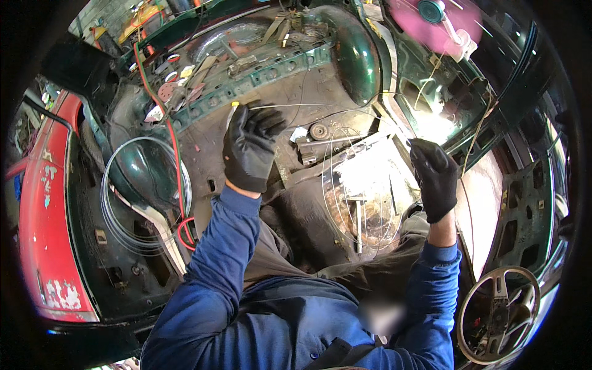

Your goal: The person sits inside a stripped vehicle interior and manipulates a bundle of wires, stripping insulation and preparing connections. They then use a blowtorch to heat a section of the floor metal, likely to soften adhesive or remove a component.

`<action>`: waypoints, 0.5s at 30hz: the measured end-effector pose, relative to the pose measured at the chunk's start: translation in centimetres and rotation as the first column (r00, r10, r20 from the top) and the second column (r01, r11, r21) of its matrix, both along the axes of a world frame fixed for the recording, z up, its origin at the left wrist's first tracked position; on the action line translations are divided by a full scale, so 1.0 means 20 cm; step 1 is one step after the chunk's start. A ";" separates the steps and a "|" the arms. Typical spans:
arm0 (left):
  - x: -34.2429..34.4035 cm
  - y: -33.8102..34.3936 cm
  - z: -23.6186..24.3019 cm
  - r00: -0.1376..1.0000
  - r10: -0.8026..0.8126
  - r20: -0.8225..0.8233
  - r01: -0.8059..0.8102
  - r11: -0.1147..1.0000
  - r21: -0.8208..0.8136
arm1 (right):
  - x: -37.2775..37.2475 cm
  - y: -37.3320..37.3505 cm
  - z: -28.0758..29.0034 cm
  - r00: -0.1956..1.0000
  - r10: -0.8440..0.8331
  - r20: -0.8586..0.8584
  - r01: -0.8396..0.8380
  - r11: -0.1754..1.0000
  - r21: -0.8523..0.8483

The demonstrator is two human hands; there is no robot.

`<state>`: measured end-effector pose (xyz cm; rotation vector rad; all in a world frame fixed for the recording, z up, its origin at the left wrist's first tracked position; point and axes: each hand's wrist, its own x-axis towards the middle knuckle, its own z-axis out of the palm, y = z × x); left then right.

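My left hand [250,151], in a black glove, is raised over the bare metal floor of a car body. Its slightly blurred fingers stretch to the right, apart from the thumb. A thin wire [302,105] runs past its fingertips, and I see no grip on it. On the right, my gloved right hand [433,179] has its fingers pressed together at the tips; whatever they hold, if anything, cannot be made out. Between the hands, loops of thin wire [333,213] spread over a brightly lit panel. A hammer-like tool [359,228] lies there with its handle toward me.
A wire coil [111,216] hangs at the left beside a red hose [176,148]. Sanding discs [166,92] and scraps lie on the far-left ledge. A round metal part [319,131] sits mid-floor. A steering wheel [498,314] is lower right; a pink fan [410,21] is upper right.
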<state>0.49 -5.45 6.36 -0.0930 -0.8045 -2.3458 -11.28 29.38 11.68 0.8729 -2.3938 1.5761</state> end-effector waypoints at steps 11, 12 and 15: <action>0.06 -0.12 -0.12 0.920 -0.349 0.175 0.366 0.927 -0.075 | -0.45 -0.02 -0.15 0.952 0.200 -0.232 -0.157 0.969 0.191; 0.09 -0.16 -0.11 0.901 -0.342 0.267 0.392 0.906 -0.159 | -0.46 -0.01 -0.15 0.953 0.219 -0.211 -0.179 0.965 0.194; 0.03 -0.18 -0.06 0.761 -0.220 0.611 0.553 0.712 -0.433 | -0.47 0.02 -0.16 0.957 0.244 -0.159 -0.202 0.949 0.241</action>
